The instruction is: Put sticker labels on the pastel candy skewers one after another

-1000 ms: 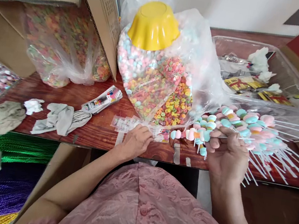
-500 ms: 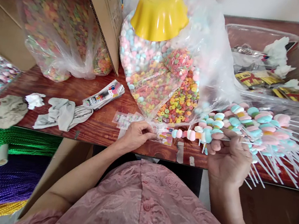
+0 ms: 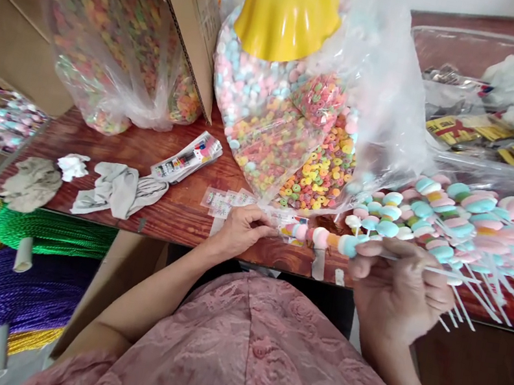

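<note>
My right hand [image 3: 401, 289] is closed around the white stick of a candy skewer [image 3: 327, 239], held level above the table edge. Blue, pink, white and orange soft candies are threaded along it, pointing left. My left hand [image 3: 243, 233] pinches at the skewer's far end, where a clear printed plastic bag [image 3: 284, 229] shows; the fingertips partly hide the contact. Several flat clear bags [image 3: 219, 200] lie just behind my left hand. Beyond my right hand is a heap of candy skewers [image 3: 474, 216], their white sticks pointing mostly right.
A big clear bag of marshmallows and ring candies [image 3: 250, 112] stands behind, topped by a yellow bowl [image 3: 289, 14]. A cardboard box [image 3: 183, 16] is at left, a plastic bin [image 3: 489, 44] at right. Cloth sleeves [image 3: 119, 192] and a bundle of printed packaging [image 3: 188, 158] lie left.
The view has shifted slightly, so most things sit a little further right. My right hand has tilted and now stands closer over the skewer; my left still pinches at its far end.
</note>
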The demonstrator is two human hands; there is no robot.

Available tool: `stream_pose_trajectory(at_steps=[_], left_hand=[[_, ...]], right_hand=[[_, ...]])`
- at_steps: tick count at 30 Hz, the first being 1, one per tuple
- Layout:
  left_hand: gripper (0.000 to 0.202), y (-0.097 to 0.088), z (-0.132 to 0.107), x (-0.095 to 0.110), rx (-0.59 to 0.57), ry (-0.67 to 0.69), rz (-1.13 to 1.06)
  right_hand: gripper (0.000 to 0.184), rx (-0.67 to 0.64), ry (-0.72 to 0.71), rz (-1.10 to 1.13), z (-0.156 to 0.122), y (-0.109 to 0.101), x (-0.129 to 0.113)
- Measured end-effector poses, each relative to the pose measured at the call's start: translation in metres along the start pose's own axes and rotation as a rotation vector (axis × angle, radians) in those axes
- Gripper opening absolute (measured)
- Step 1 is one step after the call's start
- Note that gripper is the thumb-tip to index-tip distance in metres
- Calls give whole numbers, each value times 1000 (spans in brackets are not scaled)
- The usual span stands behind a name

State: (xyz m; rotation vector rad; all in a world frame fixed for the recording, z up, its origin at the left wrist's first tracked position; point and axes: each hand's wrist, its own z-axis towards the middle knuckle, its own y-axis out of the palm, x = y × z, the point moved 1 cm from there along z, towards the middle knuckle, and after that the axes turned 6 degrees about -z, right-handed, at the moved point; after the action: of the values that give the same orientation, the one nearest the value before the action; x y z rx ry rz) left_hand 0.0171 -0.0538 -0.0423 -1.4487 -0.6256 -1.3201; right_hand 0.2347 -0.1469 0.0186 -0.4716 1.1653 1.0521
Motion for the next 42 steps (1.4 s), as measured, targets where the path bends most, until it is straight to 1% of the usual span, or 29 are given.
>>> stream_pose_trajectory(at_steps=[3,7,9,11,13,14,16,17,19,21,23,24,27,29,31,32,34,36,37,40,42], left_hand=[[7,2,-3,-2,-12,56,18],[10,0,-7,-6,-64,117,22],[12,-2,-6,-10,-74,135,22],[30,-4,-3,-12,-84,193,64],[48,-4,3,-12,-142,309,156],[50,-3,7,-10,-190,372,200],[47,-1,14,-5,-288,456,238],[46,1,18,-1,-322,467,235],[48,3,22,8,-361,447,202],[50,5,22,18,-382,392,151],[52,5,20,28,-398,325,102],[53,5,19,32,-399,287,90],[53,6,17,41,-394,184,76],[49,8,17,44,-409,159,5],[46,10,17,45,-428,153,-90],[45,11,17,44,-420,137,-119],[47,12,16,43,-367,79,-120],[49,11,14,43,-325,21,-94],[49,11,14,44,-326,8,-91],[43,11,12,49,-342,16,-113],[39,12,12,50,-318,32,-118]], right_hand=[[18,-62,24,-10,-7,9,9],[18,-122,180,86,-12,16,27],[18,-126,244,128,-13,17,35],[19,-118,272,147,-13,18,39],[21,-121,291,159,-12,20,40],[21,-126,300,168,-11,21,39],[21,-139,311,187,-7,25,36],[20,-143,309,193,-5,27,34],[19,-155,263,191,0,31,28],[19,-185,185,158,5,35,21],[19,-225,143,122,8,38,16],[19,-245,153,107,9,39,15],[17,-300,244,77,5,43,17],[16,-330,284,53,-1,46,24],[17,-345,282,16,-4,49,33],[18,-351,270,-12,-4,49,37],[17,-374,233,-70,3,49,39],[13,-372,185,-105,16,46,33],[11,-374,158,-110,24,44,27],[3,-448,73,-106,40,44,7],[2,-493,12,-103,41,48,2]])
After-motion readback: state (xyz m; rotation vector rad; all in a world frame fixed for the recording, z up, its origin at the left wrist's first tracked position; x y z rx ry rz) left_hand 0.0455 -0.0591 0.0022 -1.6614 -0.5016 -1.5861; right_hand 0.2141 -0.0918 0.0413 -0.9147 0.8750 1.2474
